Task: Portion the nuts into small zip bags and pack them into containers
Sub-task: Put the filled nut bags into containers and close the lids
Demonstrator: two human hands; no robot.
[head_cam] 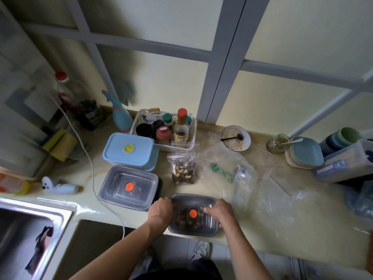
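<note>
A grey container with a clear lid and orange valve sits at the counter's front edge, nuts visible inside. My left hand grips its left edge. My right hand grips the right side, fingers lying over the lid. Behind it stands a small zip bag of mixed nuts, upright and apart from my hands. A second grey lidded container lies to the left, and a light blue lidded container behind that. Empty clear zip bags are spread across the counter to the right.
A white basket of bottles and jars stands at the back. A bowl of oats with a black spoon, a glass jar and stacked plates are at the right. The sink lies at the left, with a white cable trailing across the counter.
</note>
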